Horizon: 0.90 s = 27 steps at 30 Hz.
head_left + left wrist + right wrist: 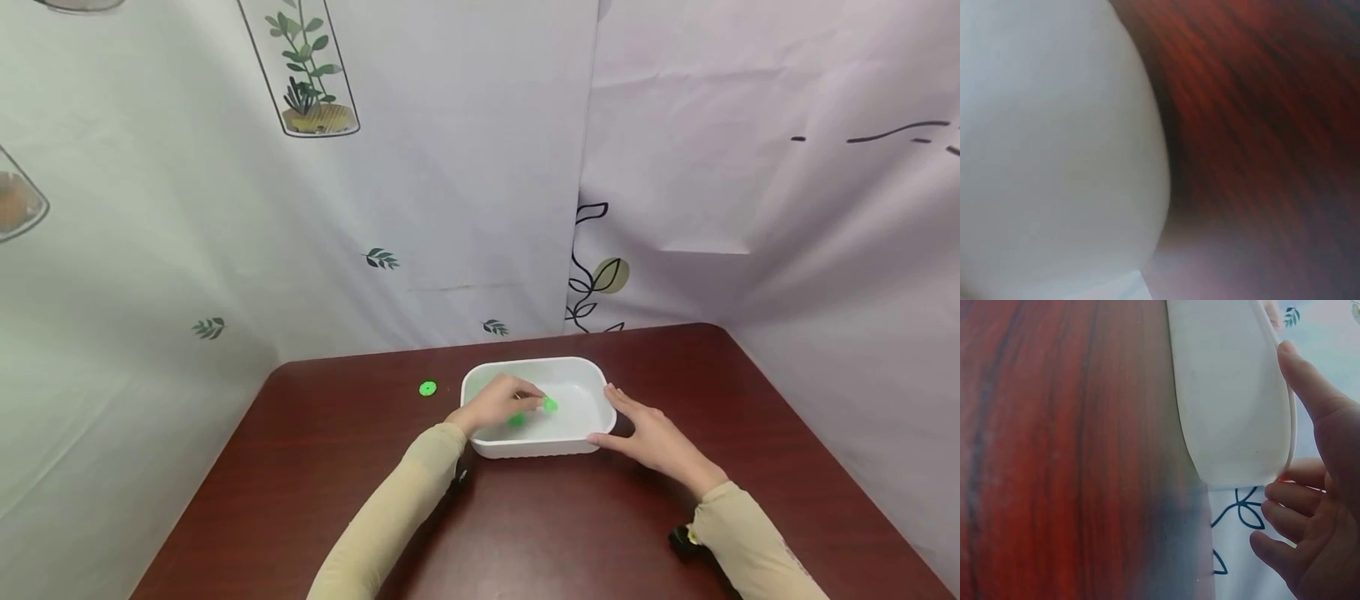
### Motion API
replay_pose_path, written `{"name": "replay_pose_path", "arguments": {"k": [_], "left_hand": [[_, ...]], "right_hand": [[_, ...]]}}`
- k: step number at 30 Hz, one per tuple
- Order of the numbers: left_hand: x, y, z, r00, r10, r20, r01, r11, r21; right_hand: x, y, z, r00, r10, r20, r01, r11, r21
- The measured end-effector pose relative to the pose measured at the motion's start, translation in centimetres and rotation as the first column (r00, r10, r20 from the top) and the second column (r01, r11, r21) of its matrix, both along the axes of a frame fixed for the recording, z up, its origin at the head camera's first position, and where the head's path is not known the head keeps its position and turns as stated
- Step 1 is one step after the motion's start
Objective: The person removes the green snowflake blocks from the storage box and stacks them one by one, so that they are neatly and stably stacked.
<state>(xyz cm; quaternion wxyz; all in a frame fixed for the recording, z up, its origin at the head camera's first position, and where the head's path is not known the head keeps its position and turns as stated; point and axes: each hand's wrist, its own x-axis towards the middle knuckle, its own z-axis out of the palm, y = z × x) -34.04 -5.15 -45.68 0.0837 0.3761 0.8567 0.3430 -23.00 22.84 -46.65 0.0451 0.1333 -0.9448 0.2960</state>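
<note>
Left grip (498, 402) on green piece (551, 405), outline unclear

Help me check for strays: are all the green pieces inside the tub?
No, a green disc lies on the table, left of the tub in the head view.

A dark red wood-grained table (525, 533) is spreading across the lower head view, and a creased whitish cloth backdrop (465, 183) is hanging behind it and along both sides; on it, a printed jar of plants (307, 83) is showing high up, leaf sprigs (381, 258) are dotting the lower part, and a black-outlined vine (591, 288) is curling to their right
</note>
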Motion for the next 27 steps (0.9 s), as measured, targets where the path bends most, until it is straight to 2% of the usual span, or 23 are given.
{"name": "replay_pose_path", "arguments": {"k": [6,12,16,20,24,27], "left_hand": [[-0.4,0.1,0.9,0.998,0.053,-0.027,-0.052,0.997,0.053],[-0.7,-0.2,1.6,0.993,0.119,-0.017,-0.117,0.989,0.093],[-0.8,-1.3,1.9,0.986,0.169,-0.006,-0.167,0.976,0.136],[-0.9,-2.9,2.5,0.967,0.256,-0.005,-0.251,0.952,0.177],[-1.3,-4.9,3.1,0.938,0.345,-0.029,-0.332,0.921,0.202],[-1.6,-6.5,3.5,0.92,0.39,-0.045,-0.37,0.9,0.229]], "right_hand": [[0.0,0.1,0.1,1.0,0.003,0.0,-0.003,1.0,-0.007],[-0.1,0.0,0.0,1.0,0.014,0.004,-0.014,1.0,-0.01],[0.0,-0.1,-0.1,1.0,0.018,0.004,-0.018,1.0,-0.011],[-0.1,-0.1,0.0,1.0,0.02,0.001,-0.02,1.0,-0.009],[-0.1,0.0,-0.1,1.0,0.017,0.004,-0.017,1.0,-0.007],[-0.1,0.1,-0.2,1.0,0.014,0.006,-0.014,1.0,-0.01]]}}
